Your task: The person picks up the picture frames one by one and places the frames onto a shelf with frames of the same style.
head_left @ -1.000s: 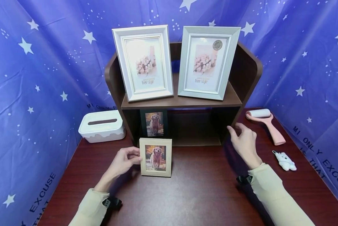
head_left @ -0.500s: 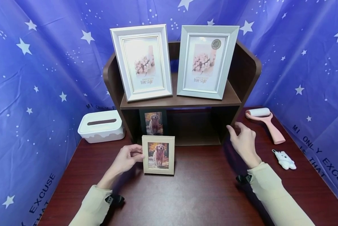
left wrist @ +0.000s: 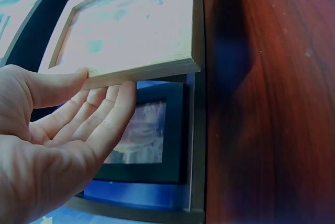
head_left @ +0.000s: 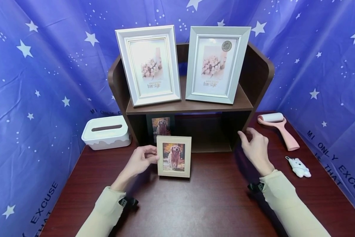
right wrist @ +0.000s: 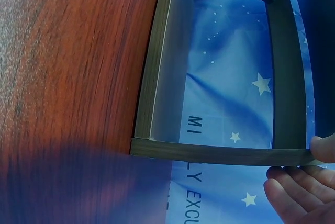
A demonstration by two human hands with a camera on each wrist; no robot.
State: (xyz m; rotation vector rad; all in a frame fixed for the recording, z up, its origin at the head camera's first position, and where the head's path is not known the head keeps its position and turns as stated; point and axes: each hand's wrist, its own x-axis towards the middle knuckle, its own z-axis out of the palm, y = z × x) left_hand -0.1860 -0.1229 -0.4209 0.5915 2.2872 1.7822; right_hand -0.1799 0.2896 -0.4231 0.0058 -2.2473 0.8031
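Note:
My left hand (head_left: pixel 141 159) pinches the left edge of a cream photo frame (head_left: pixel 159 164) with a dog picture, thumb in front and fingers behind. The left wrist view shows the frame's edge (left wrist: pixel 146 72) between thumb and fingertips, above the desk. Behind it, a dark green photo frame (head_left: pixel 153 121) stands on the lower level of a brown desktop shelf (head_left: pixel 189 107), partly hidden by the cream one. My right hand (head_left: pixel 255 146) grips the shelf's right side panel (right wrist: pixel 225 154), thumb on its inner side and fingers outside.
A white photo frame (head_left: pixel 124 65) and a grey-green photo frame (head_left: pixel 192 65) lean on the upper level. Left of the shelf is a white tissue box (head_left: pixel 106 135). A pink lint roller (head_left: pixel 285 133) and a white plush toy (head_left: pixel 299 168) lie at right on the desk (head_left: pixel 210 197).
My left hand has carried the cream frame to the right and toward the shelf, so it now overlaps the lower part of the dark green frame. My right hand stays at the side panel.

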